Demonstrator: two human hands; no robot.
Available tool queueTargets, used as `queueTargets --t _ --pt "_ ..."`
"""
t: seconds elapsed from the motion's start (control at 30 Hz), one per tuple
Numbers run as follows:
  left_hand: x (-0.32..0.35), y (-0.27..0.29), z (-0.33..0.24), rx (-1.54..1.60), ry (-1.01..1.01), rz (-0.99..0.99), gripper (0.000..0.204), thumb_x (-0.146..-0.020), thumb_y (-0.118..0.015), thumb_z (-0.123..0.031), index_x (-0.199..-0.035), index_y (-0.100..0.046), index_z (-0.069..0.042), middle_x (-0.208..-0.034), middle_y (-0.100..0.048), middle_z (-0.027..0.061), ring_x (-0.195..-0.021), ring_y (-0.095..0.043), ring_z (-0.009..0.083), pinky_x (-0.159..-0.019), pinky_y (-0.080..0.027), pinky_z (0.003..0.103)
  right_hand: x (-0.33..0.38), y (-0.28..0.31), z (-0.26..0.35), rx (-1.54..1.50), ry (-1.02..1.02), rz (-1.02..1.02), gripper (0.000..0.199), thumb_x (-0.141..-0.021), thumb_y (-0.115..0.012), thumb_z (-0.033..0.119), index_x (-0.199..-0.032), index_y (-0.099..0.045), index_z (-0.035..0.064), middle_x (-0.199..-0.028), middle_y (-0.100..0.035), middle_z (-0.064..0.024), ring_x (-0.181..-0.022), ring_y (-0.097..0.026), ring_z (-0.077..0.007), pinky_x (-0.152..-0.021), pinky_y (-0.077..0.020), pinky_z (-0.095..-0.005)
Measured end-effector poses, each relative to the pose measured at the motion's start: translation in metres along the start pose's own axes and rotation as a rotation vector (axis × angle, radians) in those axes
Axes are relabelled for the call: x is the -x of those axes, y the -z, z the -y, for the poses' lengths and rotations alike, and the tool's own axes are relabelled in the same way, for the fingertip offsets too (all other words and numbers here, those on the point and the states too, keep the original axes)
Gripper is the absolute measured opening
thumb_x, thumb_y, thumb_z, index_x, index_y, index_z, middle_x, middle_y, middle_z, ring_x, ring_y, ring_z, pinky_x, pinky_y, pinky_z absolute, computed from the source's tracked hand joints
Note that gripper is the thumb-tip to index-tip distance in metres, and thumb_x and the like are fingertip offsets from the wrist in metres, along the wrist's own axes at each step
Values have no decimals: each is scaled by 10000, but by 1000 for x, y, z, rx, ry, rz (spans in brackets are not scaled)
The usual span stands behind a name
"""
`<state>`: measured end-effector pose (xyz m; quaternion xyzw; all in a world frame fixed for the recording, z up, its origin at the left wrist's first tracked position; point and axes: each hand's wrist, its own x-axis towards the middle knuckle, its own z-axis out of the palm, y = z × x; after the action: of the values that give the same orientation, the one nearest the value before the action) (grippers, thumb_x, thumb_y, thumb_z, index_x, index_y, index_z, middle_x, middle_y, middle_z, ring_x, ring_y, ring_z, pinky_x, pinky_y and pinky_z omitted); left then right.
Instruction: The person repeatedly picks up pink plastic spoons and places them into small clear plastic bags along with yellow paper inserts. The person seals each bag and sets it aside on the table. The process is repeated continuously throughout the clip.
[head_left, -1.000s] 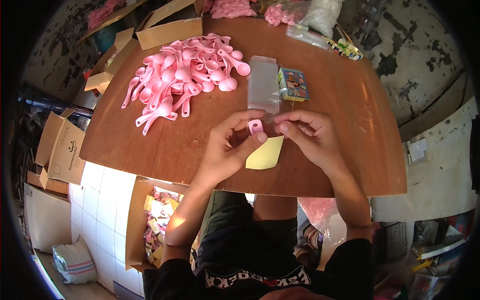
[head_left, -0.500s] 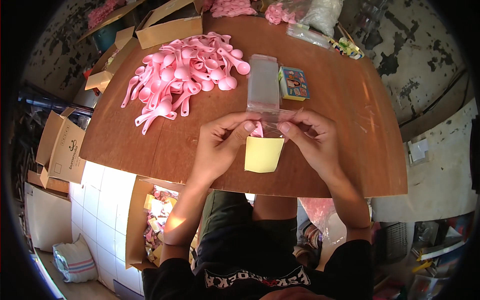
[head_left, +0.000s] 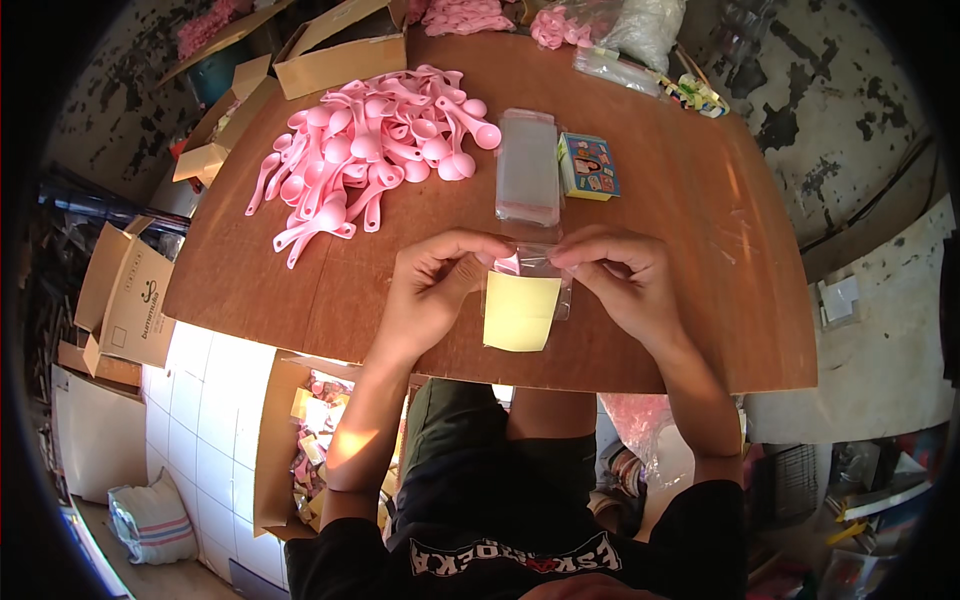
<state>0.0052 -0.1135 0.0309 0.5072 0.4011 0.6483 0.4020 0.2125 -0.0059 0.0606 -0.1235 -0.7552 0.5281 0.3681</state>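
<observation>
Over the table's near edge, my left hand (head_left: 432, 285) and my right hand (head_left: 625, 285) pinch the top corners of a small clear plastic bag (head_left: 565, 300) between thumb and fingers. Inside or against the bag is a plain yellow card (head_left: 522, 314). A bit of something pink (head_left: 508, 264) shows above the card by my left thumb; the rest of it is hidden. Just beyond my hands lies a stack of clear plastic bags (head_left: 527, 165), with a stack of colourful printed cards (head_left: 589, 167) to its right. A heap of pink measuring spoons (head_left: 365, 145) spreads at the far left.
The brown wooden table (head_left: 700, 250) curves around me. An open cardboard box (head_left: 340, 60) stands at its far left edge, and more plastic packets (head_left: 620, 70) lie at the back right. Below on the left, a carton (head_left: 280, 440) holds packed pieces.
The bag and yellow card have shifted slightly down and left, toward me. My right hand's fingers have drawn in at the bag's top corner; both hands keep their hold.
</observation>
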Motion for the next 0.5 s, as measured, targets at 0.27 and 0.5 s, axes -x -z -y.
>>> queueTargets --t 0.27,0.5 --pt "1 1 1 101 44 -1 242 -949 -452 74 -1060 -664 35 -1096 -690 110 -981 -650 151 -873 -521 282 1 -2 -1 72 56 4 201 -877 -573 -132 -991 -713 -45 -1003 -692 -121 -909 -658 -138 -792 -527 -248" --pt "-1 4 0 194 30 44 137 -959 -547 3 -1052 -642 38 -1111 -681 117 -984 -640 142 -858 -517 283 1 -3 -3 112 100 20 140 -873 -614 -81 -966 -711 -44 -985 -696 -131 -882 -671 -150 -790 -532 -253"
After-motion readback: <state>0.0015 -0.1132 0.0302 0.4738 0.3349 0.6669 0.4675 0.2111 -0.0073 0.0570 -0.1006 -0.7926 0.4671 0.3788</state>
